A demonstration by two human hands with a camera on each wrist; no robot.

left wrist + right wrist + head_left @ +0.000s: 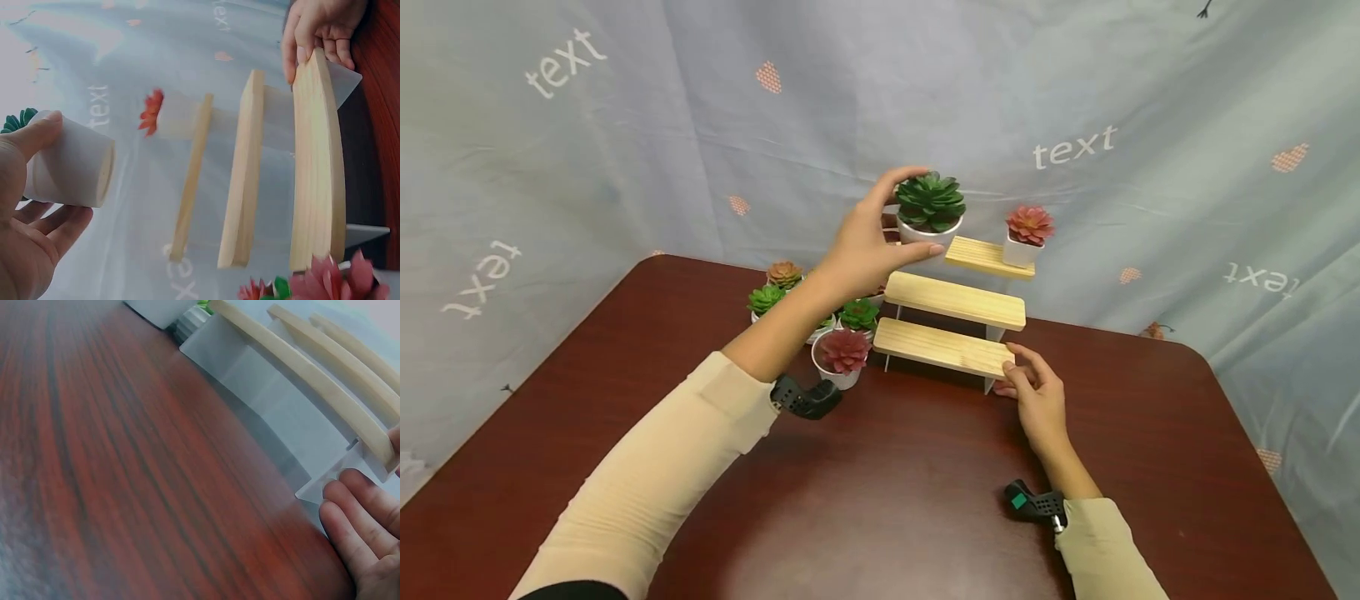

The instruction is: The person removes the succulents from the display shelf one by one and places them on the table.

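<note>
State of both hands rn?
Left hand: holding the potted green succulent, off the shelf.
Right hand: gripping the right end of the bottom board.

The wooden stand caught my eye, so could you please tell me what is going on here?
A person's left grip holds a green potted succulent aloft near the top shelf of the stand. Their right grip holds the right end of the bottom shelf. A red potted succulent stands at the top shelf's right end, and more potted succulents sit on the table, left of the stand.
</note>
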